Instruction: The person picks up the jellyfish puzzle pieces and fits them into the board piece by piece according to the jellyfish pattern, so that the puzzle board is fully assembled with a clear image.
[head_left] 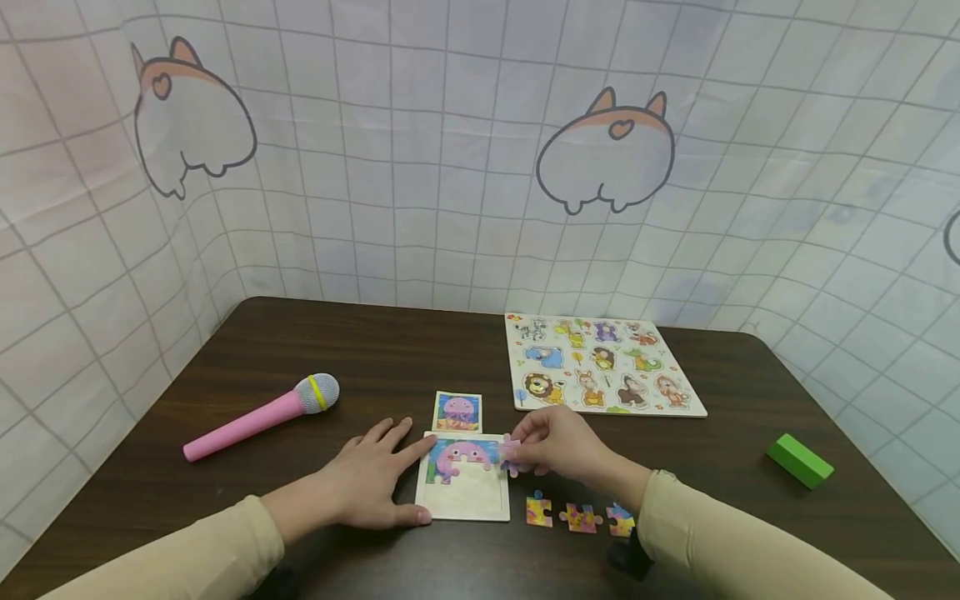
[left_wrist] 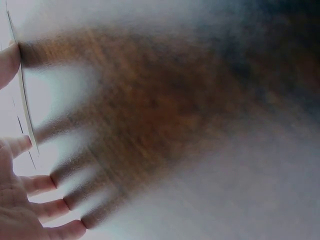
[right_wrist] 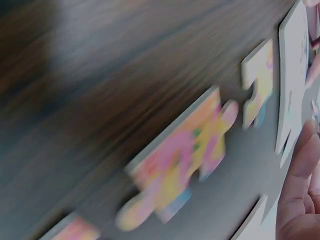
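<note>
A white puzzle tray [head_left: 472, 502] lies flat on the table, its upper part filled with pieces of a pink jellyfish picture. My left hand [head_left: 371, 483] rests with fingers spread, thumb and index fingertip at the tray's left edge; the left wrist view shows spread fingertips [left_wrist: 62, 204] against the tabletop. Between thumb and fingers, my right hand [head_left: 562, 446] pinches a pink-purple puzzle piece [head_left: 510, 456] over the tray's upper right edge. Three loose pieces lie below that hand: a yellow one [head_left: 538, 512], a pink-yellow one [head_left: 581, 518] and a yellow-blue one [head_left: 621, 522].
A small jellyfish picture card [head_left: 458, 412] touches the tray's far side. Behind, to the right, lies an animal puzzle board [head_left: 600, 367]. A pink toy microphone [head_left: 255, 425] lies at left, a green block [head_left: 799, 461] at right. A gridded cloth [head_left: 420, 208] hangs behind the table.
</note>
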